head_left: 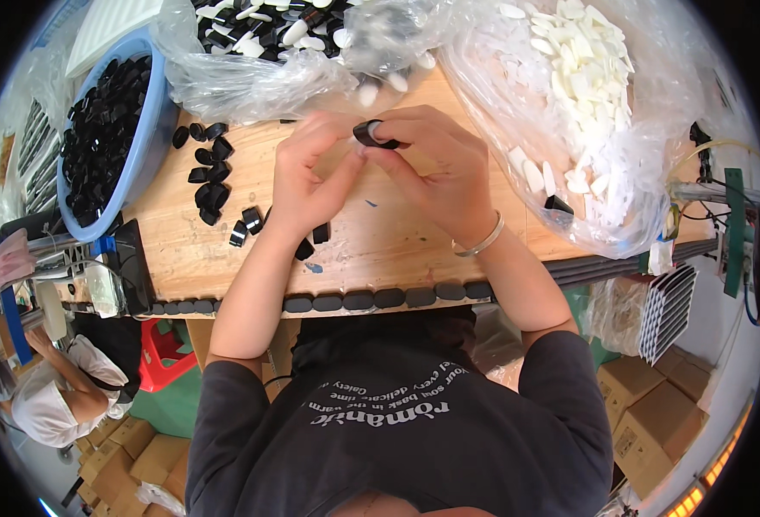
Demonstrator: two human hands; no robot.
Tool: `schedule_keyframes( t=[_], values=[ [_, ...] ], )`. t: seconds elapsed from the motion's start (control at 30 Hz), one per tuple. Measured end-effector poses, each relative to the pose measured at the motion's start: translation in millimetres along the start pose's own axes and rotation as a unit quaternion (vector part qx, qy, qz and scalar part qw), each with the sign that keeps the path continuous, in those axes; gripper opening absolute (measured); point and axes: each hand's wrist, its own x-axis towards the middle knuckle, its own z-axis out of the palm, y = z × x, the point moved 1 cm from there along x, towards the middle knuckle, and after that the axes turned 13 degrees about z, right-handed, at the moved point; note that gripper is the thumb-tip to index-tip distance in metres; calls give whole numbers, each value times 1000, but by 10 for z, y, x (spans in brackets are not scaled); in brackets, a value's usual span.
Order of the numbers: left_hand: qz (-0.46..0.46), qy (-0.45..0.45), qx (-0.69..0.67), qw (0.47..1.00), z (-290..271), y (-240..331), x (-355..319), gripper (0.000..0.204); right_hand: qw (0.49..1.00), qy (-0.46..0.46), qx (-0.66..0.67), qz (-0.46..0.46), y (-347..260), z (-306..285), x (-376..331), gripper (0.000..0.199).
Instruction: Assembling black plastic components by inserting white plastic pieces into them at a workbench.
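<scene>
Above the wooden table [371, 233], my two hands meet in front of me. My right hand [445, 168] pinches a small glossy black oval cap [364, 133] between thumb and fingers. A pale spot shows inside the cap's opening, too small to tell what it is. My left hand [311, 172] has its thumb and fingers closed against the cap's near left side; its fingertips are partly hidden. Left of my left wrist lie several loose black caps [213, 195], and a few with a pale stripe [239, 233] rest closer to it.
A blue basin [160, 112] full of black caps stands at left. Clear plastic bags hold mixed black and white pieces [294, 34] at the back and white oval pieces [582, 77] at right. Black pads [358, 300] line the near edge. Another person [65, 396] sits lower left.
</scene>
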Motion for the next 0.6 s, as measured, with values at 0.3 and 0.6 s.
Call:
schedule_keyframes(
  t=[0.3,0.6],
  values=[
    [59,10,9,998,17,-89,-57,18,997,23,-39,-66,2,0,5,18],
    [7,6,-34,999,5,-98,-59,19,993,1,-79,-92,27,-21,-12,17]
  ],
)
